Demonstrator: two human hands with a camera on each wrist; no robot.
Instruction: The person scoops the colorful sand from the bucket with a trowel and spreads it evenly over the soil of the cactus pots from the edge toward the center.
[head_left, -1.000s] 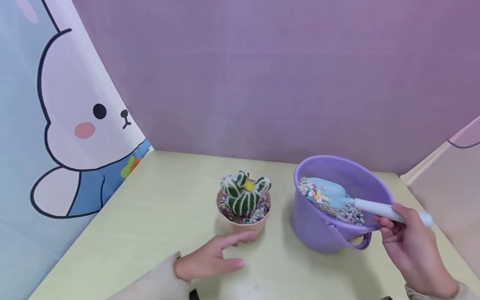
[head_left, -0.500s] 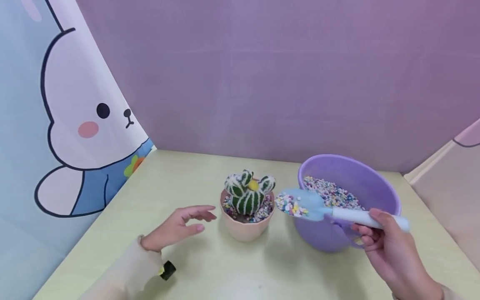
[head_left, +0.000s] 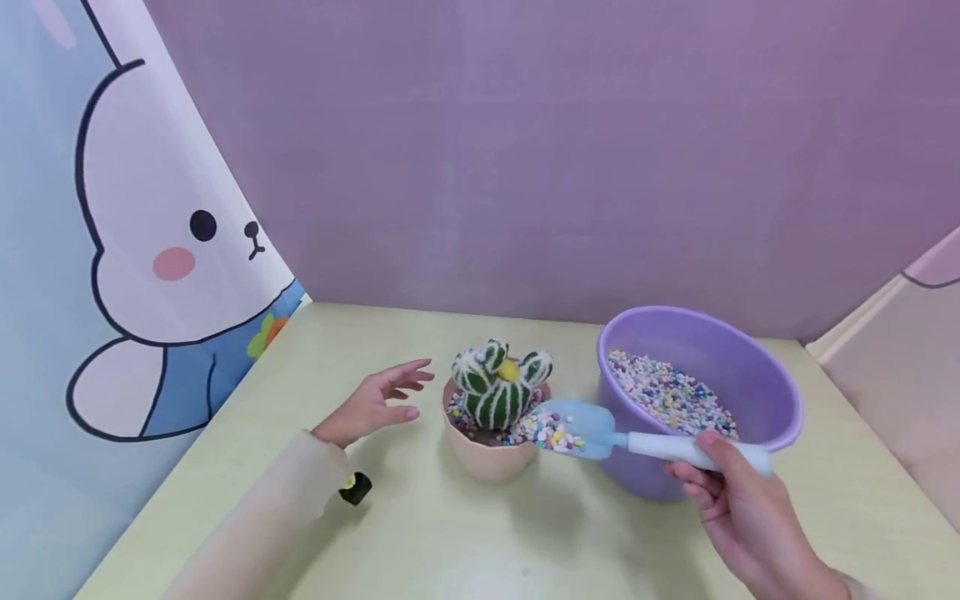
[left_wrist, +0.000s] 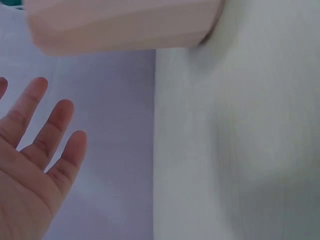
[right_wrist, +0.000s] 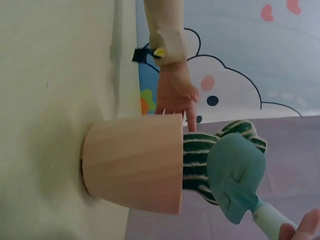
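My right hand (head_left: 738, 500) grips the pale handle of a light-blue hand trowel (head_left: 588, 427). Its scoop carries coloured pebbles (head_left: 553, 433) and reaches over the right rim of a peach flowerpot (head_left: 491, 460). In the pot stands a green, white-striped cactus (head_left: 495, 404) with a yellow tuft, pebbles around its base. To the left of the pot, apart from it, my left hand (head_left: 371, 406) hovers with fingers extended. The left wrist view shows this hand (left_wrist: 37, 160) below the pot's side (left_wrist: 125, 25). In the right wrist view the trowel's underside (right_wrist: 235, 172) overlaps the cactus.
A purple bucket (head_left: 637, 479) part-filled with coloured pebbles (head_left: 667, 392) stands right of the pot, behind the trowel handle. The pale table (head_left: 360, 333) ends at a purple backdrop (head_left: 450, 167). A cartoon-printed sheet (head_left: 142, 275) hangs at left.
The trowel has come out of the bucket with pebbles and moved left to the pot's rim. My left hand has drawn back from the pot's front to its left side and risen.
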